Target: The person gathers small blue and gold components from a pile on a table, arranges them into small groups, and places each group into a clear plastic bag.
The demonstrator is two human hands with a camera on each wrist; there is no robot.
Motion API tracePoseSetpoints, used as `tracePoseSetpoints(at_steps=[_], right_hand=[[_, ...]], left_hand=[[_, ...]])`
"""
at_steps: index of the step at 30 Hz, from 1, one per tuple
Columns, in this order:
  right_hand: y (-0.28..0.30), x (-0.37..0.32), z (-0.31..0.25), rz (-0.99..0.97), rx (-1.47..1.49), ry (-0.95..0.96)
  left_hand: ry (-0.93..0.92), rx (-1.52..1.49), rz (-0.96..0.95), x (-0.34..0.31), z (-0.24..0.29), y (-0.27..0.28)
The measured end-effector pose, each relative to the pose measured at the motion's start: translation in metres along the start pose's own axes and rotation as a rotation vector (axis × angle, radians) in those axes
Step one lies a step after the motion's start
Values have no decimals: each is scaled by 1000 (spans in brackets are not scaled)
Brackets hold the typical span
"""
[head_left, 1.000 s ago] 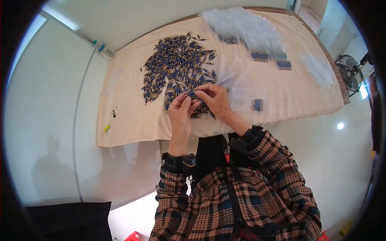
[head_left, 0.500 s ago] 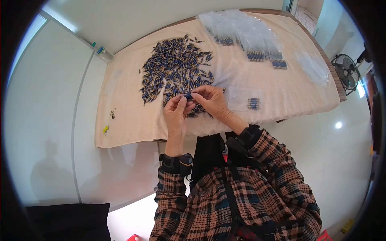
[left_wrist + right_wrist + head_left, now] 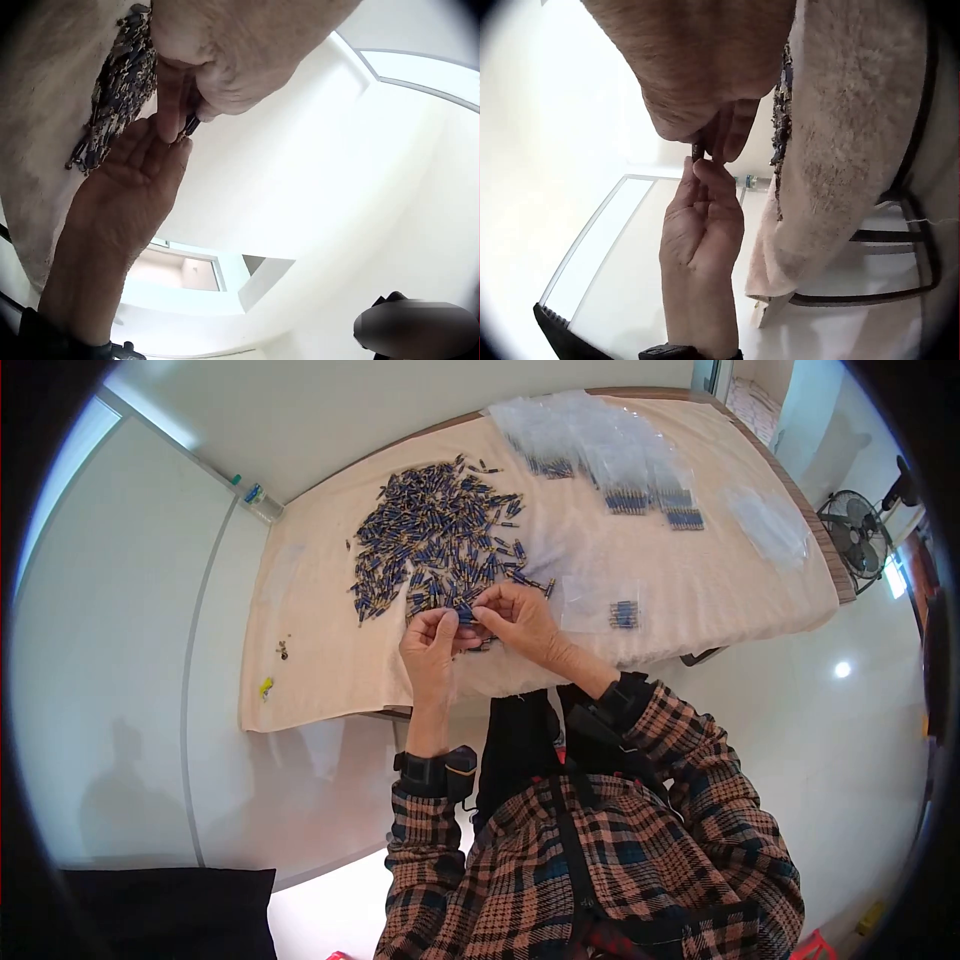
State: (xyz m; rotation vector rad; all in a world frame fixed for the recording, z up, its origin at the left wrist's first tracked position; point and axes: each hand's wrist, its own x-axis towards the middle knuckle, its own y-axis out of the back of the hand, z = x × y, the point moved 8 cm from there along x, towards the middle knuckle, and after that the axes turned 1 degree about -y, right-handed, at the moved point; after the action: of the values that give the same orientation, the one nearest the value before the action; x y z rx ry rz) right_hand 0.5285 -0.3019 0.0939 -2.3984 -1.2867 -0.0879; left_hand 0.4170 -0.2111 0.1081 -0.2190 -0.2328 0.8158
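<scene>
My left hand [image 3: 430, 652] and right hand [image 3: 527, 628] meet over the near edge of a pile of small blue cylinders with gold-coloured ends [image 3: 437, 525]. Between their fingertips they pinch several blue-and-gold cylinders [image 3: 466, 617], partly hidden by the fingers. In the left wrist view, a dark end of the held cylinders [image 3: 193, 124] shows between thumb and fingers of both hands. The right wrist view shows a dark cylinder end [image 3: 697, 148] at the meeting fingertips. To the right of my right hand lies a clear plastic bag [image 3: 585, 600] beside a small row of cylinders [image 3: 624, 614].
Clear bags [image 3: 560, 430] lie at the back, with rows of cylinders [image 3: 627, 500] at their near ends. More flat bags [image 3: 770, 525] lie at the right. A yellow item [image 3: 266, 687] and small bits [image 3: 283, 650] sit on the towel [image 3: 330, 680] at left. A fan [image 3: 855, 525] stands beyond.
Both hands have drawn slightly toward the body, still pinching the cylinders, and cylinders beyond the right fingers have come into view. The head view has shifted a little.
</scene>
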Motion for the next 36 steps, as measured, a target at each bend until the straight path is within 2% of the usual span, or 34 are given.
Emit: tracePoseSetpoints(at_steps=[5,8,16,19,24,27,29,32,35,36], right_hand=[[0,-22,-13,78,9,33],[10,-38,-17,134,40,-44],[61,-98,-61,267,-14,-20],[92,-128,-82,318,-135,-23],[137,-173,-115,402,-239,-99],[169,-185,-120,480,-243,-188],[185,-184,-119,517,-165,-269],[198,-172,-119,527,-245,-248],[209,-153,-114,504,-305,-265],[212,-144,-111,474,-334,-288]], left_hand=[[-12,21,12,-6,-2,-3],[-11,98,-38,-15,-5,-15],[82,-68,-317,-44,-23,-85],[153,-86,-451,-64,-29,-124],[130,-4,-601,-78,-45,-167],[-238,396,-563,-58,-42,-169],[-281,488,-560,-57,-43,-173],[-370,679,-534,-53,-43,-176],[-731,868,-502,-66,-30,-192],[-731,874,-508,-66,-32,-194]])
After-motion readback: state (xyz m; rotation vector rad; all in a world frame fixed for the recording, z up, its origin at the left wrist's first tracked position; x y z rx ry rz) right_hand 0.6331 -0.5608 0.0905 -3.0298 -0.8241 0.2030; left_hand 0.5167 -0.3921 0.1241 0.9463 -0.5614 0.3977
